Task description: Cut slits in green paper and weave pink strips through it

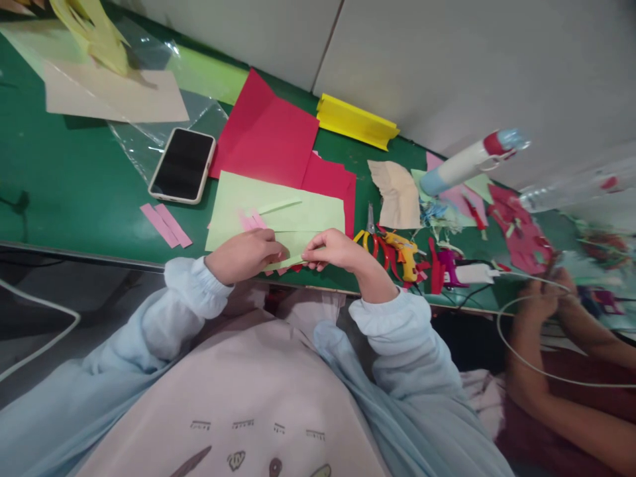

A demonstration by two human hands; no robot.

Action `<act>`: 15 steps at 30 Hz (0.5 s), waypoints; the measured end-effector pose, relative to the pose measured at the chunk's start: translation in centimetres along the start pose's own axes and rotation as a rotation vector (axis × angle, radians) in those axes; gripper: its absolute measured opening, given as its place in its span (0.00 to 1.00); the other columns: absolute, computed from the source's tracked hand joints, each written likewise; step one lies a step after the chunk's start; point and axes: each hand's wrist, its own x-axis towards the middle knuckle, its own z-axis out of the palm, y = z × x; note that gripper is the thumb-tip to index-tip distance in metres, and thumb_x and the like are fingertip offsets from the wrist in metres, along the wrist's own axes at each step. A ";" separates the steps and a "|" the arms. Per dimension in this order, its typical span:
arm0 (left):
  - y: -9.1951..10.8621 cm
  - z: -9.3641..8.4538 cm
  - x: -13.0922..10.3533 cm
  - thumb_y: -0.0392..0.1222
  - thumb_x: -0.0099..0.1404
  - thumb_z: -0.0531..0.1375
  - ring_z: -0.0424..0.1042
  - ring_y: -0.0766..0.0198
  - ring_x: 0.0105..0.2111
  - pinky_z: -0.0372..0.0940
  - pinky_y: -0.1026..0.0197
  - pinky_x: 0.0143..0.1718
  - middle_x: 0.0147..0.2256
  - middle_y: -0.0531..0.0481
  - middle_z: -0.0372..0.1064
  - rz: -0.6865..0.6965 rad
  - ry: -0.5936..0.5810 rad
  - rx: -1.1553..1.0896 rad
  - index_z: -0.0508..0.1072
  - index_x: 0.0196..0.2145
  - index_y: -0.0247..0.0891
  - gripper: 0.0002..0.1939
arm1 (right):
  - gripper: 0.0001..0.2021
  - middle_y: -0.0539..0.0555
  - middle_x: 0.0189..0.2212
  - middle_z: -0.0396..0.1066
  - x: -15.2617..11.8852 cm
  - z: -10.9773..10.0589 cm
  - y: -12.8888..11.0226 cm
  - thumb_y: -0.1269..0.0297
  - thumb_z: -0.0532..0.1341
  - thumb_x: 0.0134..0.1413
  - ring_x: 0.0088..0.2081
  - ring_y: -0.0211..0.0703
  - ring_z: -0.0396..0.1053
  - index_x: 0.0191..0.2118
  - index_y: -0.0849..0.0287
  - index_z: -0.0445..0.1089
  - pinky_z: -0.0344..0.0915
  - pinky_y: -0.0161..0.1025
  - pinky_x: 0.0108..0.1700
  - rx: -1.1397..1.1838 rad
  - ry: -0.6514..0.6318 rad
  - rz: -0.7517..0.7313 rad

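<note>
Both hands are low over the front edge of a pale green sheet [318, 209] on the green table. My left hand [246, 254] has its fingers curled round one end of a narrow light green paper strip [291, 262]. The strip's other end is pinched between the fingertips of my right hand [330, 250]. Behind my left hand, small pink pieces [252, 219] and a thin green strip [281, 207] lie on the sheet. Some pink and red scraps show beneath the hands at the table edge.
Red sheets [268, 132] and a phone [183, 165] lie behind and left, with pink strips [165, 225] nearby. Rightward are scissors [370, 235], a yellow glue gun [403, 252], a purple glue gun [450, 268] and a bottle [462, 164]. Another person's hands [546, 295] are at far right.
</note>
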 end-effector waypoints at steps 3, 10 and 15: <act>-0.1 -0.1 0.1 0.40 0.71 0.51 0.71 0.60 0.37 0.63 0.61 0.38 0.37 0.45 0.70 -0.001 -0.020 -0.024 0.77 0.44 0.40 0.15 | 0.06 0.51 0.16 0.73 -0.1 0.1 0.1 0.71 0.69 0.47 0.20 0.33 0.70 0.23 0.64 0.75 0.69 0.27 0.24 0.005 -0.002 -0.004; -0.2 -0.3 0.2 0.39 0.70 0.52 0.71 0.62 0.37 0.63 0.62 0.39 0.37 0.46 0.70 -0.024 -0.049 -0.060 0.78 0.44 0.41 0.14 | 0.06 0.51 0.17 0.73 -0.3 0.1 0.1 0.73 0.66 0.49 0.21 0.33 0.70 0.23 0.65 0.76 0.70 0.27 0.24 -0.001 0.003 0.001; -0.6 -0.2 0.2 0.37 0.68 0.52 0.71 0.63 0.38 0.63 0.63 0.40 0.37 0.47 0.71 -0.011 -0.021 -0.107 0.77 0.42 0.40 0.14 | 0.06 0.51 0.17 0.73 -0.6 0.2 0.0 0.73 0.67 0.47 0.21 0.33 0.70 0.22 0.64 0.75 0.70 0.27 0.24 0.008 0.007 0.009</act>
